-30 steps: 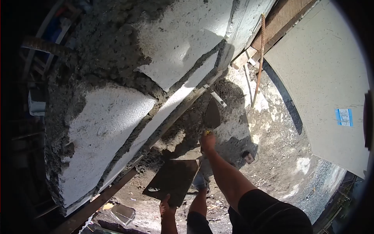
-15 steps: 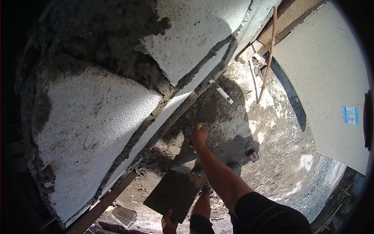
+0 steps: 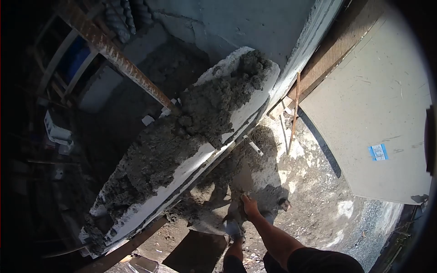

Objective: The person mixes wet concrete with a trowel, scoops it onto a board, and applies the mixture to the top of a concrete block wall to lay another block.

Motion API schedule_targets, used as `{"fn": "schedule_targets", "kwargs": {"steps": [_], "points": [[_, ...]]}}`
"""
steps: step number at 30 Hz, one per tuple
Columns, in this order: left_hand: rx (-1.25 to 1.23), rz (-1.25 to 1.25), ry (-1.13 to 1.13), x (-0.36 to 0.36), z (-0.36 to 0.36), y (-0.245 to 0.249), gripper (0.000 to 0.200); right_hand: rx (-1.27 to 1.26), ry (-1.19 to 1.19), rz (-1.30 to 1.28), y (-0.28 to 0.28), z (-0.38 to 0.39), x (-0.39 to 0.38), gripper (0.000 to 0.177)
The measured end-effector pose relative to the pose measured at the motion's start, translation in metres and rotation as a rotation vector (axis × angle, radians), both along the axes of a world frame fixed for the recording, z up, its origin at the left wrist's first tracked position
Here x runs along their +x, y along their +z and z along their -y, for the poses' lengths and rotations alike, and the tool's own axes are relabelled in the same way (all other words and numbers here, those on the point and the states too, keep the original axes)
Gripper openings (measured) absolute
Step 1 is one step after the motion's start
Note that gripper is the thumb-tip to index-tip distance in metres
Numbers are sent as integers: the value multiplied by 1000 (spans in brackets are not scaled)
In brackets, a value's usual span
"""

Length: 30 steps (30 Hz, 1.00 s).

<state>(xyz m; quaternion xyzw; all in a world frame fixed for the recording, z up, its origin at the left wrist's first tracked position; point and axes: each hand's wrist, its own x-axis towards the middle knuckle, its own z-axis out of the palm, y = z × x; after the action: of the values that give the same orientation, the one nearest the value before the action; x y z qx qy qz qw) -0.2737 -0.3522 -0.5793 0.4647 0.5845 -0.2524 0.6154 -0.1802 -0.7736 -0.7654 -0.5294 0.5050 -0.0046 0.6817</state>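
My right hand (image 3: 249,207) is closed around the handle of a trowel, its grey blade (image 3: 242,176) pointing away from me over the ground. At the lower edge lies a dark flat mortar board (image 3: 196,251); my left hand is out of view below it. Ahead and left, a low white block wall (image 3: 182,169) carries lumpy wet mortar (image 3: 157,152) along its top. The trowel stands apart from the wall, on its right side.
A rusty bar (image 3: 132,73) slants to the wall top. To the right are a large grey panel (image 3: 364,104) with a blue label, a wooden beam (image 3: 337,50) and a thin rusty rod (image 3: 294,113). A white strip (image 3: 256,148) lies on the ground. My feet stand close by.
The view has tilted, so the wall's mortar-covered top now shows. My right hand and trowel sit lower in the picture. The board is lower, and the left hand holding it has left view.
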Motion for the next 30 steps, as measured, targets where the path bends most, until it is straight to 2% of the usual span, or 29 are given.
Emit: {"fn": "schedule_targets", "kwargs": {"steps": [1, 2, 4, 5, 7, 8, 10, 12, 14, 16, 18, 20, 22, 24, 26, 28, 30], "points": [[-20, 14, -2, 4, 3, 13, 72, 216, -81, 12, 68, 6, -14, 31], [-42, 30, -6, 8, 5, 26, 73, 297, -21, -74, 106, 14, -36, 33], [-88, 66, -18, 14, 7, 51, 75, 586, -4, -19, 193, 33, -75, 31], [-109, 83, -21, 14, 6, 63, 76, 560, 9, -12, 233, 43, -85, 31], [-151, 124, -30, 16, 0, 84, 78, 311, 148, -103, 307, 55, -106, 28], [-168, 145, -31, 16, -2, 92, 79, 396, 100, -93, 364, 61, -103, 23], [-206, 186, -41, 14, -6, 105, 81, 334, 145, -30, 438, 79, -100, 24], [-231, 237, -55, 13, -9, 115, 83, 186, 286, -15, 504, 100, -84, 25], [-248, 281, -63, 12, -12, 125, 86, -13, 372, 64, 537, 126, -65, 25], [-257, 329, -72, 10, -13, 133, 88, -177, 438, 162, 545, 160, -42, 24], [-246, 373, -78, 4, -14, 141, 90, -467, 497, 124, 567, 183, -5, 26], [-225, 403, -62, 2, -6, 140, 91, -1042, 603, 239, 577, 202, 33, 23], [-405, 468, 193, -1, 1, 138, 35, -1230, 719, 106, 590, 214, 70, 22], [-405, 472, 222, 2, 12, 151, 35, -1381, 864, -32, 610, 214, 99, 25], [-409, 473, 246, -1, 26, 170, 36, -1439, 956, -106, 604, 220, 112, 26], [-346, 528, 213, 0, 31, 178, 37, -1438, 785, 13, 600, 220, 122, 27], [-385, 544, 288, -6, 34, 182, 39, -1341, 731, 150, 607, 218, 110, 30]]}}
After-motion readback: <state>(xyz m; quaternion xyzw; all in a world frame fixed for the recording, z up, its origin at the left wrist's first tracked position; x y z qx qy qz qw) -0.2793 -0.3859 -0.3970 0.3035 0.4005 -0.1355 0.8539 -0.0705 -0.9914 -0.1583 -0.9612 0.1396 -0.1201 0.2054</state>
